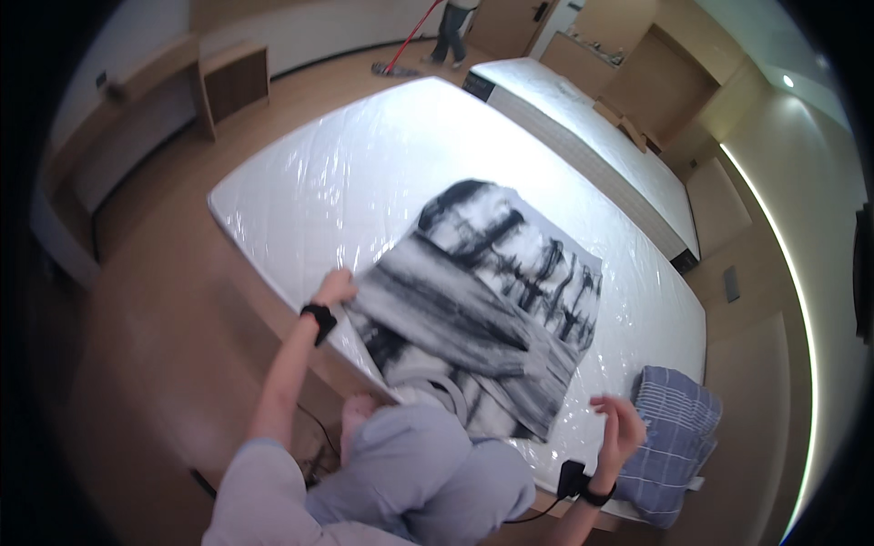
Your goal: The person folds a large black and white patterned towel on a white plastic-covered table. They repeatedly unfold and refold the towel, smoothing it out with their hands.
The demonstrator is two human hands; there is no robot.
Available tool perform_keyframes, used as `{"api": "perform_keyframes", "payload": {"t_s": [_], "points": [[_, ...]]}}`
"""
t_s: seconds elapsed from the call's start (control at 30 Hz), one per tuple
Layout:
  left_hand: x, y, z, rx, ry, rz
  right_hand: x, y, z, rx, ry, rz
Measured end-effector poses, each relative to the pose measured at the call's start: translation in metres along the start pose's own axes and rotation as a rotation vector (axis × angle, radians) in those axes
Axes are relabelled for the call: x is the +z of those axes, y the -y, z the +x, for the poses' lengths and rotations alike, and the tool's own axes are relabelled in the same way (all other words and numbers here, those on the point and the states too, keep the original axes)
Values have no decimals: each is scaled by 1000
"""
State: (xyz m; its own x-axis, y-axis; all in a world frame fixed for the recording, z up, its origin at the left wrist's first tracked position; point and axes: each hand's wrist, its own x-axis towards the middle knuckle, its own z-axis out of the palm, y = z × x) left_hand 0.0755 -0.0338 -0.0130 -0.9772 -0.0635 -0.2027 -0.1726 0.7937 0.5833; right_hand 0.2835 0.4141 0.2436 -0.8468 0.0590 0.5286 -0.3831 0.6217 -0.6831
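Note:
A long-sleeved top point(471, 307) with a black, white and grey pattern lies spread on a plastic-wrapped mattress point(328, 177). One sleeve point(444, 314) is folded across its body, and the neckline point(437, 385) points toward my knees. At the left end of that sleeve, my left hand point(337, 286) pinches the fabric edge. My right hand point(620, 428) hovers to the right of the top with fingers apart, holding nothing. Just beyond it sits a folded blue plaid cloth point(676, 437). Both wrists wear black bands, and a black device with a cable hangs at the right one.
A second wrapped mattress point(580, 123) stands beyond this one. Near the far wall, a person point(450, 34) stands by a red-handled mop point(396, 69). A wooden desk unit point(235, 89) is at the left, and a wall panel with a light strip point(785, 252) runs along the right.

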Motion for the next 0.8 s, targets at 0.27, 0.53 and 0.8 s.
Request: {"api": "perform_keyframes", "payload": {"t_s": [0.27, 0.53, 0.8], "points": [[12, 13, 17, -6, 102, -236, 89, -275, -85, 1055, -121, 133], [-7, 5, 5, 104, 157, -80, 116, -263, -78, 830, -171, -290], [-4, 23, 14, 91, 193, -244, 107, -241, -75, 894, -52, 477]]}}
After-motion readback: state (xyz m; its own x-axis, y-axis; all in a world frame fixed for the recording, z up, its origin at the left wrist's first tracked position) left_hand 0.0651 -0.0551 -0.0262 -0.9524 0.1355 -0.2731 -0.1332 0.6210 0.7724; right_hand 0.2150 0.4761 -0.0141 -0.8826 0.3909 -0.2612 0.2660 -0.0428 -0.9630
